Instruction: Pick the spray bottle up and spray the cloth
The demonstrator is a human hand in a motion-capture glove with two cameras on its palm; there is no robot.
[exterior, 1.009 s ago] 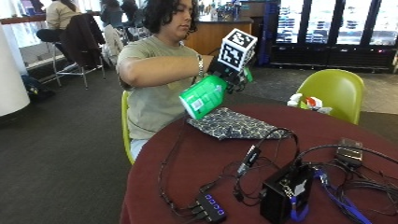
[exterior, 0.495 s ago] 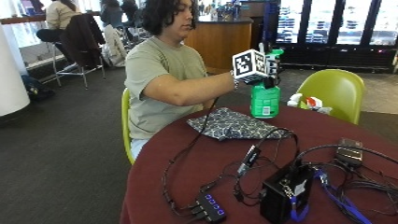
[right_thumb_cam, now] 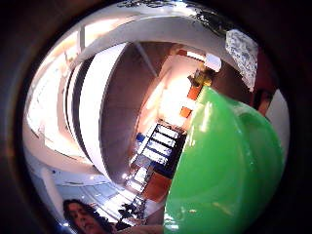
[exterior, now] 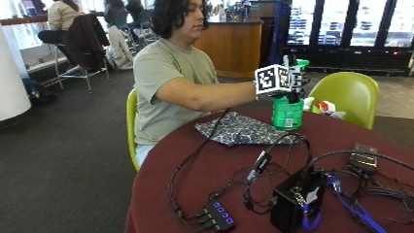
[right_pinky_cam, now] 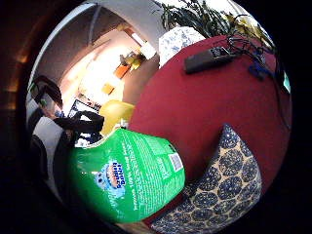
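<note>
One green spray bottle (exterior: 288, 112) upright on the red table (exterior: 194, 184), gripped by one gloved right hand (exterior: 292, 77), beside one patterned cloth (exterior: 242, 130).

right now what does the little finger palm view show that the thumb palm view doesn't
Only the little finger side view shows the patterned cloth lying on the red table, a dark device farther across it, and the bottle's printed label. Only the thumb side view shows the ceiling, the room's far end and the bottle's plain rounded side, with no label, cloth or tabletop. Both show the green bottle close to the palm.
</note>
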